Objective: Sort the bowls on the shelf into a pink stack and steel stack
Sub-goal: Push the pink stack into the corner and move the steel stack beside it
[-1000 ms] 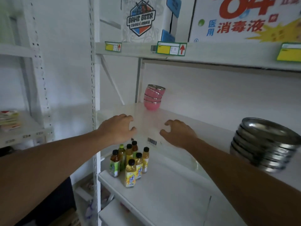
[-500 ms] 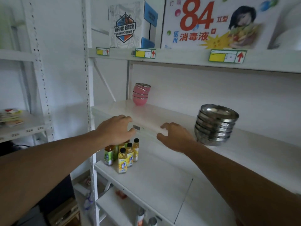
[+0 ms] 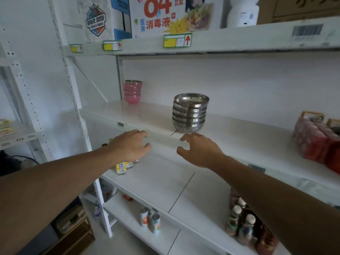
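A stack of pink bowls (image 3: 132, 92) stands at the far left back of the white middle shelf (image 3: 239, 137). A taller stack of steel bowls (image 3: 189, 113) stands near the shelf's front edge, right of the pink one. My left hand (image 3: 128, 146) hovers in front of the shelf edge, below and left of the steel stack, fingers apart and holding nothing. My right hand (image 3: 200, 150) is just below the steel stack, fingers curled apart, also holding nothing. Neither hand touches a bowl.
Red packaged goods (image 3: 316, 138) sit at the shelf's right end. Boxes (image 3: 160, 15) stand on the upper shelf. Yellow drink bottles (image 3: 121, 167) are on the shelf below, partly behind my left hand. More bottles (image 3: 242, 223) stand lower right. A second rack (image 3: 20, 133) is at left.
The view has swung right, so the steel stack now sits centred above my hands and the pink stack lies farther left. Both hands stay open, shifted right along the shelf edge.
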A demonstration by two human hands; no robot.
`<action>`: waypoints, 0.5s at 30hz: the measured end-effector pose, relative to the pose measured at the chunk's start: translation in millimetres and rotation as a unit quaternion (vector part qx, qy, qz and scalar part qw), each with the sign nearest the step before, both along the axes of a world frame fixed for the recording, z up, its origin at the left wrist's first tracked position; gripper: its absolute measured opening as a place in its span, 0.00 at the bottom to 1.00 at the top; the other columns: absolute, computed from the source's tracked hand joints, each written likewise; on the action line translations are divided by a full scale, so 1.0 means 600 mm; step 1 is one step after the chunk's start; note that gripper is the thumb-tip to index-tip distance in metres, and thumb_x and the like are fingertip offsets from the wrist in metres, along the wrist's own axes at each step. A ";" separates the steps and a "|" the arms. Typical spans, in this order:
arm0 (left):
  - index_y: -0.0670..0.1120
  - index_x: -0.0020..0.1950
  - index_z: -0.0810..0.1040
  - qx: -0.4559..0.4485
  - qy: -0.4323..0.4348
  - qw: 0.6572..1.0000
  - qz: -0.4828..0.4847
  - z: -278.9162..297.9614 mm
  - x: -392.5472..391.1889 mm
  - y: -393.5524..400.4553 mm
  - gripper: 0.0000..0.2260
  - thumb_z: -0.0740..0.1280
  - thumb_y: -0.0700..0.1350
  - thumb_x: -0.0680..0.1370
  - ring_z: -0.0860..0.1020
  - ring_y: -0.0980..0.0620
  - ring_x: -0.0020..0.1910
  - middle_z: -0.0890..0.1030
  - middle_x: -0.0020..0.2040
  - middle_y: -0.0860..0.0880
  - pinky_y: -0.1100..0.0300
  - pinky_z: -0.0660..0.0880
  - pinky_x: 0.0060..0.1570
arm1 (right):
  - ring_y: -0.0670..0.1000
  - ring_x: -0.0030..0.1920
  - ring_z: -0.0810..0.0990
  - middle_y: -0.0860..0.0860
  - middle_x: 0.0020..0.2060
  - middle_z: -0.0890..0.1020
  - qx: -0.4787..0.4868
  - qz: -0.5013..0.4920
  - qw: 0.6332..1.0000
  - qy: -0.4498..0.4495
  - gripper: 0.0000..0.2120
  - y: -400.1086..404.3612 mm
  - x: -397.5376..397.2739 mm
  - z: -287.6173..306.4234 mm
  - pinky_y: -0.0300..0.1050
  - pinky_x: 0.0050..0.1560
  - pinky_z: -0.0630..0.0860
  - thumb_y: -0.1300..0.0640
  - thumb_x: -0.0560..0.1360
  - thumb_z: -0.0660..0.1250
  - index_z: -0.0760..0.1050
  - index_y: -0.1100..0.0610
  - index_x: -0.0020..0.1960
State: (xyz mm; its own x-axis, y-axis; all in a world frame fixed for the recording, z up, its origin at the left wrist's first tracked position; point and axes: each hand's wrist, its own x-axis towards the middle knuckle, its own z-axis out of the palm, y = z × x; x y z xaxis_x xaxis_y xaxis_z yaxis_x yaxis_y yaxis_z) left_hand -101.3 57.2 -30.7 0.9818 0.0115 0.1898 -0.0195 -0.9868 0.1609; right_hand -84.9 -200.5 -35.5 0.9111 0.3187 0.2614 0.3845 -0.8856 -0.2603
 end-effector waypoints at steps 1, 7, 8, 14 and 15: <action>0.55 0.80 0.72 -0.001 0.001 1.000 -0.005 0.002 -0.001 -0.014 0.26 0.61 0.60 0.82 0.76 0.45 0.73 0.74 0.78 0.52 0.49 0.74 0.68 | 0.54 0.67 0.79 0.48 0.71 0.80 0.003 -0.007 1.000 -0.002 0.29 -0.020 -0.001 0.003 0.55 0.65 0.77 0.33 0.77 0.62 0.75 0.45 0.73; 0.53 0.81 0.70 -0.004 -0.005 0.999 -0.053 0.008 0.018 -0.066 0.28 0.61 0.61 0.82 0.73 0.46 0.76 0.73 0.80 0.51 0.51 0.72 0.70 | 0.55 0.65 0.80 0.50 0.69 0.81 0.015 -0.055 0.998 -0.009 0.30 -0.098 0.002 0.019 0.54 0.61 0.78 0.33 0.76 0.62 0.75 0.46 0.73; 0.53 0.81 0.71 -0.005 -0.006 0.998 -0.058 0.007 0.024 -0.070 0.28 0.61 0.61 0.82 0.73 0.46 0.76 0.73 0.80 0.51 0.51 0.72 0.70 | 0.55 0.66 0.80 0.50 0.69 0.81 0.016 -0.064 0.998 -0.007 0.30 -0.104 0.002 0.018 0.54 0.62 0.78 0.34 0.76 0.62 0.74 0.46 0.74; 0.53 0.80 0.71 -0.052 0.004 0.994 -0.092 0.004 0.068 -0.059 0.33 0.59 0.65 0.78 0.74 0.46 0.76 0.74 0.80 0.50 0.48 0.73 0.70 | 0.56 0.67 0.79 0.52 0.71 0.80 0.031 -0.114 0.993 0.023 0.32 -0.114 0.021 0.016 0.55 0.65 0.77 0.36 0.77 0.65 0.71 0.50 0.77; 0.52 0.80 0.71 -0.069 0.006 0.993 -0.097 0.001 0.077 -0.054 0.34 0.59 0.66 0.77 0.74 0.46 0.76 0.74 0.80 0.49 0.48 0.73 0.71 | 0.56 0.68 0.79 0.52 0.72 0.79 0.035 -0.120 0.992 0.029 0.33 -0.114 0.027 0.016 0.54 0.65 0.77 0.36 0.77 0.66 0.70 0.50 0.78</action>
